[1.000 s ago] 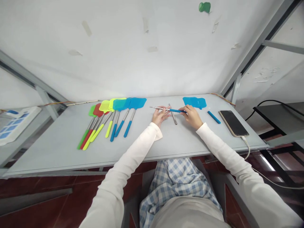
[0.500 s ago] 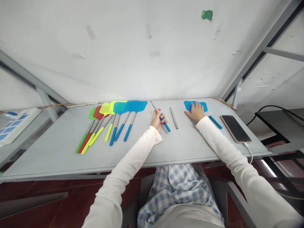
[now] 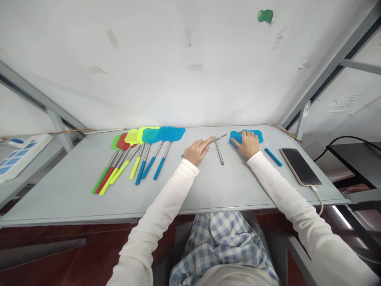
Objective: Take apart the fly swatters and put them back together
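Observation:
My left hand (image 3: 196, 152) is closed around a fly swatter handle; its silver rod (image 3: 220, 138) points right and a bit of blue grip shows by the wrist side. Under that rod's tip, a loose metal tube (image 3: 219, 153) lies on the table. My right hand (image 3: 249, 144) is at two blue fly swatter heads, thumb and fingers closed on the left one (image 3: 235, 136). The other blue head (image 3: 258, 135) shows behind the fingers. Just right of this hand lies a loose blue grip (image 3: 273, 157).
Fly swatters in green, red, yellow and blue (image 3: 174, 134) lie in an overlapping row at the left. A phone (image 3: 300, 167) with a white cable rests at the right end of the grey table (image 3: 71, 194). A white wall rises behind.
My left hand has turned the handle, so its rod now points right across the loose tube instead of toward the wall. The right hand has gone from lying over the blue heads to gripping one.

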Demonstrator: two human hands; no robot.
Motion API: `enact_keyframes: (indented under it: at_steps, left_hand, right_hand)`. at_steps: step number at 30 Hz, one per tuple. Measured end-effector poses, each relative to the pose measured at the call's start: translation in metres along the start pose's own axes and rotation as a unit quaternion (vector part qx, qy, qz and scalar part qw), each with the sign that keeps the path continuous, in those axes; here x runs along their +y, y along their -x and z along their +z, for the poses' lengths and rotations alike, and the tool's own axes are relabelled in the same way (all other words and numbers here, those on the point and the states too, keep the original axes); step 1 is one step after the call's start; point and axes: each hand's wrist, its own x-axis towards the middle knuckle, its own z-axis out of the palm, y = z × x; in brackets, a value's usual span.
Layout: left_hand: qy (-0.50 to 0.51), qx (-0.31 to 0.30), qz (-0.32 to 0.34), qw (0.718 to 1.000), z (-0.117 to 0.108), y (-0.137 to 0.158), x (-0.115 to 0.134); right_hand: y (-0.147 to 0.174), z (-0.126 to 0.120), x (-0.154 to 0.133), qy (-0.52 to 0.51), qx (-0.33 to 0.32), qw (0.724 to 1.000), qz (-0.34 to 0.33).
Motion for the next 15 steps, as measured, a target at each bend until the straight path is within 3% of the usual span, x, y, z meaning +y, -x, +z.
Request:
enact_keyframes:
  at_steps: [3,6,15]
  left_hand:
    - [-0.070,-0.047,0.004,0.996,0.009,0.000,-0.002]
    - [-0.074,-0.055,-0.012,0.996,0.017,-0.003,-0.007]
    - [-0.007,-0.006,-0.031,0.999,0.030,-0.002,-0.016]
  right_hand:
    - [0.006,0.000,-0.002,-0.008,-0.047,0.999,0.013]
    - [0.008,-0.003,-0.005,-0.020,-0.098,0.995,0.018]
    - [0.016,-0.013,-0.025,-0.025,-0.102,0.994,-0.010]
